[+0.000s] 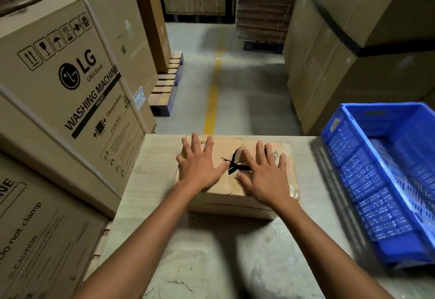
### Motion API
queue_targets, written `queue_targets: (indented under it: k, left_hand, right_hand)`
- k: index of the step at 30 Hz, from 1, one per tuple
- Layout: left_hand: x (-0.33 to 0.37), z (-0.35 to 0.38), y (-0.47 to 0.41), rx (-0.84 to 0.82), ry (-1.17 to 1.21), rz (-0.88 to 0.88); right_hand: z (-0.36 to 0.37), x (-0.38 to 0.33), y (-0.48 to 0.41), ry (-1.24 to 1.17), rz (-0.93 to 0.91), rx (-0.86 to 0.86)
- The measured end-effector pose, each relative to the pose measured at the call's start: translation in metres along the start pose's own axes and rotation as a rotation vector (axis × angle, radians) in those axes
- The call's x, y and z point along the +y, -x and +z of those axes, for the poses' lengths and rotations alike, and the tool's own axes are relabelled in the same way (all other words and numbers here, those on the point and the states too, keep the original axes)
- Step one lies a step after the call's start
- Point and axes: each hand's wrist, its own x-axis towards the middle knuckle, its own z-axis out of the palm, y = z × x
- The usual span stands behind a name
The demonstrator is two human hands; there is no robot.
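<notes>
Tall stacks of LG washing machine cartons [70,75] on the left, printed faces turned to the aisle, likely for reading at a glance. Opposite, on the right, plain large cartons [353,82] bound by a black strap [339,31], presumably to keep the stack together. Between them, a grey floor with a yellow lane line [211,101] marking the walkway; beside it a wooden pallet [167,82]. Nearer, a pale worktable [235,251]. At its right side, a blue plastic crate [367,181], mouth up and within reach, probably for receiving goods. On the table's far middle, lying flat, a small cardboard parcel [235,204], top paper torn in a dark ragged gash [235,162], clear tape along its right side. Left hand [200,162] spread flat on the parcel's left half, fingers straight and splayed, gripping nothing, only pressing down. Right hand [263,174] likewise flat on the right half, fingers extended, closed round nothing. Palms either side of the gash, seemingly to pin the parcel and smooth or close the torn top.
</notes>
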Motion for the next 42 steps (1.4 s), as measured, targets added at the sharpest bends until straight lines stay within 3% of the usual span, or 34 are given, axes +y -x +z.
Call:
queue_targets:
  k: [4,7,9,13,18,24,30,33,38,42]
  left_hand:
    - [-0.014,-0.005,-0.011,-0.071,-0.007,0.103]
    - [-0.016,-0.007,-0.013,-0.019,0.016,0.100]
    - [-0.015,-0.006,-0.014,0.035,0.097,0.007]
    - [-0.022,-0.010,-0.027,-0.022,0.292,-0.230]
    - [-0.033,-0.006,-0.028,-0.034,0.341,-0.194]
    - [-0.030,-0.007,0.009,0.190,0.509,-0.179]
    - [-0.023,0.001,0.028,0.362,0.871,-0.263]
    - [-0.030,0.021,0.035,0.397,0.878,-0.304]
    - [-0.039,0.060,0.055,0.324,0.793,-0.354]
    - [-0.044,0.080,0.069,0.252,0.743,-0.311]
  right_hand:
    - [-0.004,0.004,-0.010,-0.024,0.019,-0.027]
    - [-0.013,0.011,-0.015,-0.047,0.045,0.096]
    - [-0.015,0.012,-0.014,-0.101,0.227,0.168]
    - [-0.015,0.009,-0.016,-0.265,0.565,0.073]
    - [-0.020,0.013,-0.012,-0.387,0.546,0.144]
    - [-0.025,0.007,0.008,-0.468,0.573,0.291]
    - [-0.022,0.008,0.008,-0.751,0.526,0.561]
    - [0.000,0.007,0.014,-0.802,0.522,0.527]
    - [0.051,0.009,0.044,-0.765,0.644,0.347]
    - [0.070,0.004,0.066,-0.670,0.638,0.288]
